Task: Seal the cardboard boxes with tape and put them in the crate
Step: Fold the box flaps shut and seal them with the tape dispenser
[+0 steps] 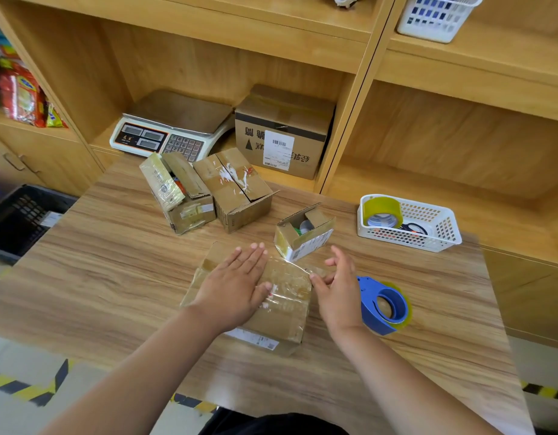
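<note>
A flat cardboard box [280, 312] lies on the wooden table [114, 271] in front of me, with clear tape across its top. My left hand [236, 284] presses flat on the box's lid, fingers straight. My right hand [337, 287] is at the box's right edge, fingers relaxed, touching the tape end there. A blue tape dispenser [386, 304] with yellowish tape lies just right of that hand. Three more boxes stand further back: a small open one [302, 235], a mid-sized one with its flaps closed [240, 189] and one with a raised flap [177, 193]. The dark crate [17, 221] sits at the left, below the table edge.
A white basket [428, 227] holding a tape roll [382, 211] and scissors stands at the table's right rear. Wooden shelves behind hold a scale [164, 130] and a labelled carton [284, 133]. Striped hazard tape marks the floor.
</note>
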